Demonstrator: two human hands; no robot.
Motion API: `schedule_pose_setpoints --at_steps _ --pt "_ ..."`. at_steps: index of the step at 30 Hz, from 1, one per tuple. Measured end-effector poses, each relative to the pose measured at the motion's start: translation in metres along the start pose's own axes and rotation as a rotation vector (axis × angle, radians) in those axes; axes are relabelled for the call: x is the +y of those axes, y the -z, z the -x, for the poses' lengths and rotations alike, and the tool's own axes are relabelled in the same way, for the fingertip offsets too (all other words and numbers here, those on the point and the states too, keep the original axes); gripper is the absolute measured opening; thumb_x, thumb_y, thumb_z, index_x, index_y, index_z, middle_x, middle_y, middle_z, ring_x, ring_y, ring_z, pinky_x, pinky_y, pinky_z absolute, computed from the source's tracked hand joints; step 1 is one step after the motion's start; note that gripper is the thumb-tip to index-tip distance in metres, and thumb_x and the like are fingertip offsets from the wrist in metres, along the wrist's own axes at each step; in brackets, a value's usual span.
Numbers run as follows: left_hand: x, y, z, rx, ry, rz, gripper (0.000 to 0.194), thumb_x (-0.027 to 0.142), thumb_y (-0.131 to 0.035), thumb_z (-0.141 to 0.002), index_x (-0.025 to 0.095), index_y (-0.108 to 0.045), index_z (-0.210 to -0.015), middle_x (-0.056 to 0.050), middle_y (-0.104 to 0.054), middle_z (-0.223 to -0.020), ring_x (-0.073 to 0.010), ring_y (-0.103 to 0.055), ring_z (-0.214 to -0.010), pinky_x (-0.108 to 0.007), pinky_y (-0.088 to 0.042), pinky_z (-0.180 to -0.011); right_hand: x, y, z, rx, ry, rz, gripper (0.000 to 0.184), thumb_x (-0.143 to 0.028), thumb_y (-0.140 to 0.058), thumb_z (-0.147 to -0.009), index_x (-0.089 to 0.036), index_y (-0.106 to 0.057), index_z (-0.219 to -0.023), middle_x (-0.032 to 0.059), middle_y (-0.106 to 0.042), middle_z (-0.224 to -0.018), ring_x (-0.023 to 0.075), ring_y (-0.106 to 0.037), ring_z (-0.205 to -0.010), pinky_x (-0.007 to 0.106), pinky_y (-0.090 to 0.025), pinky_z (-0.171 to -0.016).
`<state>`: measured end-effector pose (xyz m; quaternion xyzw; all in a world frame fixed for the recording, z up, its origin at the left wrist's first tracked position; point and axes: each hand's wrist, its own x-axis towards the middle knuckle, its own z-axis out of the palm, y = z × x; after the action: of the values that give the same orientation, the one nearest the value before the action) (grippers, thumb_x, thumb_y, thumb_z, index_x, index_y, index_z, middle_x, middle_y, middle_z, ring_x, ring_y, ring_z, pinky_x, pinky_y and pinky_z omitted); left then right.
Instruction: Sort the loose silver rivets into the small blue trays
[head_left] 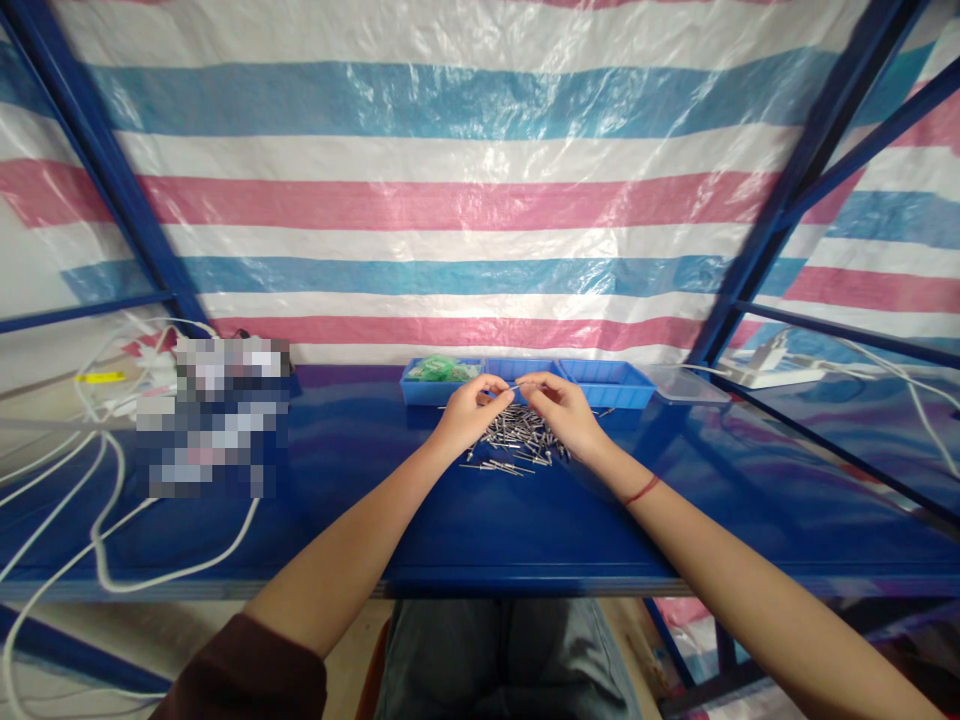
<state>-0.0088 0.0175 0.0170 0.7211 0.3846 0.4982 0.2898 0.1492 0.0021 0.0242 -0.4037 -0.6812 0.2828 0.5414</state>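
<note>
A heap of silvery blind rivets [517,430] with thin pins lies on the blue table, and a few have spread toward its front edge. Above the heap, my left hand [480,405] and my right hand [555,405] are close together with fingertips pinched. A single thin rivet [516,387] spans the small gap between them, gripped at either end. Just behind my hands stands a blue divided tray [607,385]. Its left compartment contains green-and-clear plastic bags [441,369]; my hands partly hide the middle one.
White cables [180,575] loop across the left of the table, beside a blurred-out patch. A clear plastic lid [690,385] lies right of the tray, and a white power strip [776,365] sits farther right. Blue metal posts [757,240] and a striped sheet enclose the table.
</note>
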Motion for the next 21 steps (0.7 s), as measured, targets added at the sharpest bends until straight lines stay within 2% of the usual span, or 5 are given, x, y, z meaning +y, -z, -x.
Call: schedule_pose_setpoints --at_steps 3,8,17,19,21 --pt "0.001 0.0 0.0 0.049 -0.032 -0.002 0.016 0.03 -0.059 -0.076 0.016 -0.059 -0.084 -0.002 -0.062 -0.083 -0.0121 -0.058 -0.071 -0.025 -0.046 -0.07 0.006 0.001 -0.001 -0.032 0.004 0.039 0.031 -0.043 -0.054 -0.078 -0.017 -0.064 -0.09 0.0038 -0.065 -0.078 0.0123 -0.051 -0.058 0.026 -0.04 -0.054" --pt "-0.001 -0.001 -0.001 0.061 -0.058 0.002 0.017 0.03 -0.058 -0.076 0.015 -0.059 -0.085 -0.003 -0.064 -0.084 -0.0134 -0.06 -0.073 -0.025 -0.046 -0.069 0.015 0.002 -0.005 -0.061 0.097 0.184 0.03 -0.041 -0.051 -0.081 -0.016 -0.066 -0.086 0.0073 -0.067 -0.09 0.0169 -0.056 -0.075 0.03 -0.042 -0.068" --pt "-0.003 -0.002 0.001 0.032 -0.058 0.011 0.021 0.03 -0.059 -0.076 0.015 -0.06 -0.092 -0.004 -0.065 -0.085 -0.013 -0.061 -0.071 -0.024 -0.046 -0.066 0.019 -0.002 -0.004 -0.141 0.102 0.198 0.035 -0.047 -0.047 -0.081 -0.016 -0.063 -0.078 0.0052 -0.064 -0.078 0.0168 -0.055 -0.071 0.031 -0.042 -0.068" --pt "-0.003 -0.002 0.0 0.05 -0.057 -0.016 0.024 0.03 -0.059 -0.076 0.016 -0.06 -0.095 -0.004 -0.065 -0.085 -0.0128 -0.061 -0.07 -0.024 -0.046 -0.065 0.018 -0.001 -0.007 -0.105 0.109 0.217 0.035 -0.047 -0.046 -0.082 -0.016 -0.062 -0.078 0.0057 -0.064 -0.078 0.0171 -0.055 -0.071 0.031 -0.042 -0.067" --pt "-0.004 -0.001 0.0 0.077 -0.047 -0.074 0.028 0.03 -0.058 -0.077 0.016 -0.058 -0.101 -0.004 -0.064 -0.085 -0.0124 -0.06 -0.068 -0.025 -0.047 -0.067 0.018 0.004 -0.012 0.011 0.135 0.303 0.035 -0.045 -0.044 -0.084 -0.016 -0.063 -0.08 0.0071 -0.064 -0.08 0.018 -0.055 -0.07 0.032 -0.042 -0.068"
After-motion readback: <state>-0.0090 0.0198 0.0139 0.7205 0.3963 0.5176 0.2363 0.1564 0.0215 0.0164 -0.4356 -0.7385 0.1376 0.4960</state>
